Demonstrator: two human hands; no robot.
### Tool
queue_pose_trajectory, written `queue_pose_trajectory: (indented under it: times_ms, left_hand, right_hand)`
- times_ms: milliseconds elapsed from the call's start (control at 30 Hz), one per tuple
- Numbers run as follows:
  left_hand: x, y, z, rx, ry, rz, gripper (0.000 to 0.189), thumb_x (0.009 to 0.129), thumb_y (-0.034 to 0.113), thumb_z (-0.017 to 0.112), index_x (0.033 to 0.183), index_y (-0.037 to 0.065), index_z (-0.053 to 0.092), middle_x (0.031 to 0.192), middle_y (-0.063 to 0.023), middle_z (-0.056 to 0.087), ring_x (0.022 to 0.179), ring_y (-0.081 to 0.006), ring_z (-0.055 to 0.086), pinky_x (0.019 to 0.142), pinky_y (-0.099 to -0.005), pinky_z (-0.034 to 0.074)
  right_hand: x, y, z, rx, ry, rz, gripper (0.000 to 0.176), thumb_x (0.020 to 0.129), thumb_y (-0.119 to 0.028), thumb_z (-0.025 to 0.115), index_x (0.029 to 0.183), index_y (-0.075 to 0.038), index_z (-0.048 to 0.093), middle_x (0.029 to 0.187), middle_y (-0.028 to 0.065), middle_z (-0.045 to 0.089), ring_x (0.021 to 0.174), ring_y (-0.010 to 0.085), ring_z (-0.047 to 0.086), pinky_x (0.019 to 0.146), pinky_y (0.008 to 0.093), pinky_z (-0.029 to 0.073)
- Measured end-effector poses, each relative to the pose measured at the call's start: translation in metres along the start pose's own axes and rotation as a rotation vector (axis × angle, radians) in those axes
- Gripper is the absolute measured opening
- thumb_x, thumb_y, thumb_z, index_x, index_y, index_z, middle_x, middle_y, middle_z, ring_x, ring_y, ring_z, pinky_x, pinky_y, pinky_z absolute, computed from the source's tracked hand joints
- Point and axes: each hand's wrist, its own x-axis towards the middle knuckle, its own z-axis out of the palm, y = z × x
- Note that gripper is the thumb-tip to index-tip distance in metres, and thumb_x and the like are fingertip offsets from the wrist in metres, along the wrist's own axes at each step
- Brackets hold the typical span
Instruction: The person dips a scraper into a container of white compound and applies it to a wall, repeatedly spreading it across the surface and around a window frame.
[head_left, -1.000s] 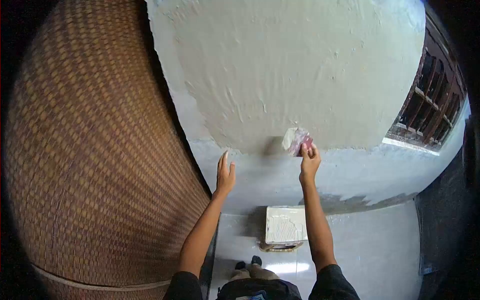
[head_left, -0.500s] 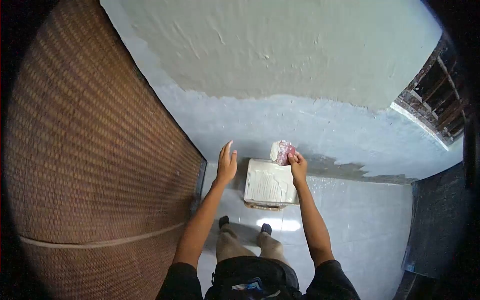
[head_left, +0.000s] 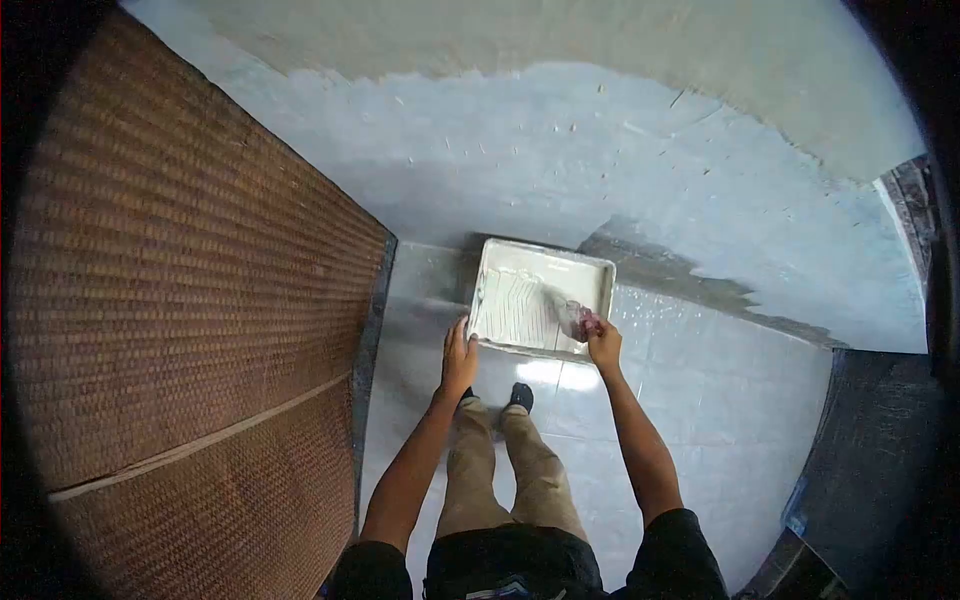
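Observation:
A rectangular white tray (head_left: 545, 249) rests on the floor close to the wall, its bottom spread with ridged white paste (head_left: 515, 308). At its near left corner is my left hand (head_left: 458, 362), thumb at the front rim and fingers along the outer side, closed on the corner. My right hand (head_left: 604, 346) pinches a reddish flat scraper (head_left: 578, 320) over the right part of the tray. The scraper is smeared by motion, and its blade overlaps the paste in this view.
The wall (head_left: 480, 140) behind carries a greyish coat above a paler band, with a darker patch low down. A woven mat panel (head_left: 220, 300) stands on the left. Light tiles make up the floor (head_left: 700, 430), and a dark sheet (head_left: 880, 440) hangs at right.
The view has tipped down. My right hand has brought the scraper from above the tray's far edge down into the tray. My left hand has come from the air to the tray's near left corner.

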Motion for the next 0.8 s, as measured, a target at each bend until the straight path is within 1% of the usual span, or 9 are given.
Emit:
queue_pose_trajectory:
  times_ms: [100,167,267,300,367,400,433,533,800]
  left_hand:
    - [-0.011,-0.042,0.028,-0.034,0.0,0.017,0.05,0.097,0.016,0.05,0.142,-0.002,0.038,0.142,-0.0256,0.042,0.134,-0.0408,0.038,0.111,-0.0461,0.031]
    - [-0.015,-0.055,0.039,-0.028,-0.009,-0.022,0.052,0.097,0.016,0.05,0.143,-0.003,0.036,0.143,-0.0258,0.041,0.135,-0.0411,0.037,0.112,-0.0463,0.03]
    - [-0.016,-0.07,0.053,0.001,-0.02,-0.095,0.055,0.096,0.018,0.049,0.145,-0.003,0.033,0.146,-0.0256,0.037,0.137,-0.0408,0.034,0.114,-0.0464,0.028]
    - [-0.016,-0.075,0.056,0.025,-0.025,-0.133,0.057,0.096,0.019,0.049,0.146,-0.002,0.031,0.147,-0.0252,0.036,0.138,-0.0402,0.033,0.115,-0.0462,0.027]
    - [-0.017,-0.082,0.061,0.013,-0.016,-0.137,0.057,0.096,0.02,0.048,0.146,-0.002,0.031,0.148,-0.0246,0.034,0.138,-0.0398,0.032,0.115,-0.0462,0.027]
    - [-0.018,-0.086,0.063,0.001,-0.002,-0.134,0.057,0.097,0.022,0.047,0.146,-0.001,0.03,0.149,-0.0241,0.032,0.139,-0.0394,0.031,0.115,-0.0462,0.026]
    - [-0.019,-0.089,0.066,0.001,-0.007,-0.14,0.057,0.097,0.022,0.047,0.146,-0.001,0.03,0.149,-0.0241,0.032,0.139,-0.0394,0.031,0.115,-0.0462,0.026]
    - [-0.022,-0.096,0.071,-0.001,-0.001,-0.13,0.057,0.098,0.025,0.046,0.147,0.0,0.029,0.149,-0.0227,0.033,0.139,-0.0388,0.031,0.115,-0.0463,0.027]
    - [-0.029,-0.098,0.079,0.035,-0.008,-0.168,0.056,0.099,0.027,0.047,0.147,0.004,0.031,0.149,-0.0192,0.037,0.137,-0.0366,0.037,0.111,-0.0469,0.033]
  right_hand:
    - [0.009,0.019,0.015,-0.122,0.045,-0.12,0.026,0.091,-0.024,0.063,0.113,-0.015,0.071,0.09,0.0149,0.072,0.079,0.0328,0.07,0.068,0.0404,0.053]
    - [0.014,0.02,0.029,-0.126,0.029,-0.014,0.024,0.089,-0.021,0.063,0.11,-0.014,0.073,0.088,0.0155,0.072,0.075,0.0329,0.068,0.074,0.043,0.05]
    - [0.021,0.027,0.048,-0.341,0.065,-0.143,0.027,0.085,-0.012,0.062,0.109,-0.016,0.074,0.081,0.0134,0.07,0.079,0.0302,0.064,0.088,0.0435,0.039]
    - [0.02,0.024,0.051,-0.345,0.057,-0.137,0.027,0.085,-0.012,0.062,0.109,-0.016,0.074,0.081,0.0134,0.07,0.079,0.0302,0.064,0.088,0.0435,0.039]
    - [0.014,0.003,0.046,-0.517,0.063,-0.355,0.029,0.083,-0.009,0.062,0.107,-0.017,0.074,0.086,0.0116,0.071,0.081,0.0305,0.065,0.084,0.0428,0.04]
    - [0.011,0.001,0.049,-0.602,0.05,-0.39,0.023,0.086,-0.012,0.065,0.105,-0.017,0.075,0.088,0.01,0.073,0.071,0.0291,0.063,0.074,0.0422,0.041]
    - [0.006,0.007,0.054,-0.605,0.044,-0.386,0.023,0.086,-0.012,0.065,0.105,-0.017,0.075,0.088,0.01,0.073,0.071,0.0291,0.063,0.074,0.0422,0.041]
    - [-0.016,0.021,0.065,-0.634,-0.011,-0.526,0.027,0.087,-0.009,0.059,0.107,-0.02,0.072,0.102,-0.0021,0.073,0.079,0.0222,0.061,0.073,0.0399,0.039]
    - [-0.049,0.023,0.053,-0.615,-0.154,-0.558,0.026,0.087,-0.009,0.055,0.104,-0.019,0.073,0.098,0.0028,0.074,0.077,0.0235,0.06,0.075,0.0398,0.036]
